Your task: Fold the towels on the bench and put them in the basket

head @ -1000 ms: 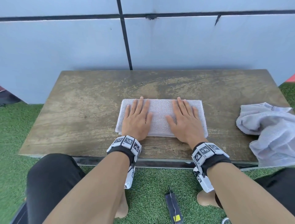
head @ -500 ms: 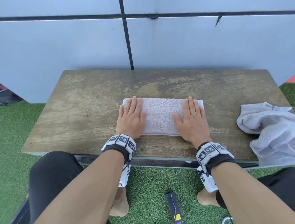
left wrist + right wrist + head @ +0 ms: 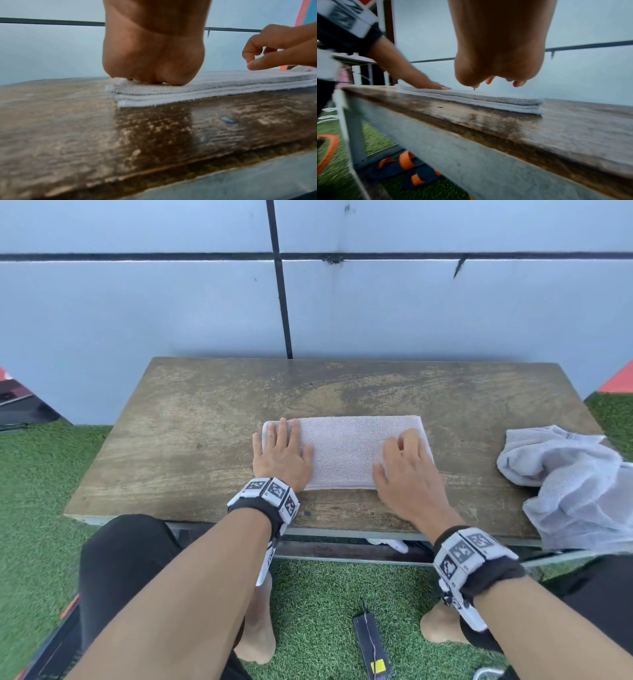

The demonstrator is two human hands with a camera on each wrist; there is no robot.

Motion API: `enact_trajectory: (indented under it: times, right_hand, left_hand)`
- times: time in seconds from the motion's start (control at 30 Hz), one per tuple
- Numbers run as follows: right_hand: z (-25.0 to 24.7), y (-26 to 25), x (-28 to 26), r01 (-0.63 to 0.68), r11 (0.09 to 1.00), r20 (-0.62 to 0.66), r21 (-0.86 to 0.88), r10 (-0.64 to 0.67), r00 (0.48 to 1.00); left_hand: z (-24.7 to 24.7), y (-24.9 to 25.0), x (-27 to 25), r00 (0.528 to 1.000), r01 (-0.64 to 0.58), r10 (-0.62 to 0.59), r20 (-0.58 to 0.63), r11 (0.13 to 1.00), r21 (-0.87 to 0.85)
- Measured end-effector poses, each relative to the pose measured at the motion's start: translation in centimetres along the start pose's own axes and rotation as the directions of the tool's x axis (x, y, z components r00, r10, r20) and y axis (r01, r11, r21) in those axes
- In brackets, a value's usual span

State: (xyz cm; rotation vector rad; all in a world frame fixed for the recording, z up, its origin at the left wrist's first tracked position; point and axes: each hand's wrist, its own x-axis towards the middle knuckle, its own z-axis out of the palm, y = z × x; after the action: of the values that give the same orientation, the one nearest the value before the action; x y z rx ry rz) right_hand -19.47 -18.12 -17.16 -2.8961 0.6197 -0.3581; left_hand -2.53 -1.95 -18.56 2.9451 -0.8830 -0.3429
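Observation:
A folded pale towel point(image 3: 342, 450) lies in several layers in the middle of the wooden bench point(image 3: 191, 440). My left hand point(image 3: 279, 455) presses flat on its left end; the left wrist view shows the palm heel point(image 3: 152, 60) down on the towel point(image 3: 214, 85). My right hand point(image 3: 406, 463) is over the right end with its fingers loosely curled, holding nothing. In the right wrist view its fingertips point(image 3: 518, 83) hang just above the towel point(image 3: 496, 100). In the left wrist view its thumb point(image 3: 257, 65) is at the top layer. A crumpled towel point(image 3: 568, 487) lies at the bench's right end. No basket is in view.
A pale panelled wall stands right behind the bench. Green artificial turf surrounds it. A dark flat device point(image 3: 371, 645) lies on the turf between my feet, and orange and dark sandals point(image 3: 406, 167) sit under the bench. The bench's left half is bare wood.
Both hands slid apart along the folded towel toward its ends. The right hand then rose off the towel and curled its fingers, while the left hand stays flat.

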Motion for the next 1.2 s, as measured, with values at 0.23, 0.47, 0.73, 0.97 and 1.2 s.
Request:
enact_trajectory:
  times: [0.23,0.47,0.73,0.97,1.2]
  right_hand:
    - [0.1,-0.7,-1.8,-0.032,0.988,0.176,0.152,0.005,0.984]
    - [0.2,0.8,-1.8,-0.133,0.976,0.416,0.173,0.051,0.908]
    - [-0.7,1.7,-3.9,-0.096,0.977,0.538,0.192,-0.023,0.843]
    - [-0.3,1.2,-6.8,-0.009,0.995,0.523,0.095,-0.042,0.851]
    - [-1.9,0.5,-6.8,-0.082,0.868,0.337,0.489,-0.102,0.936]
  left_hand:
    - [-4.3,2.2,-3.2,0.996,0.080,-0.087,0.022,0.969,0.234]
    - [-2.2,-0.6,-7.5,0.981,-0.161,0.179,0.076,0.967,-0.199]
    - [-1.1,-2.1,-9.0,0.896,-0.408,0.423,0.136,0.904,-0.129]
    - [-0.1,-2.0,-9.5,0.911,-0.406,0.412,0.011,0.901,-0.152]
    - [-1.9,-1.3,-9.7,0.906,-0.423,0.360,-0.223,0.747,-0.513]
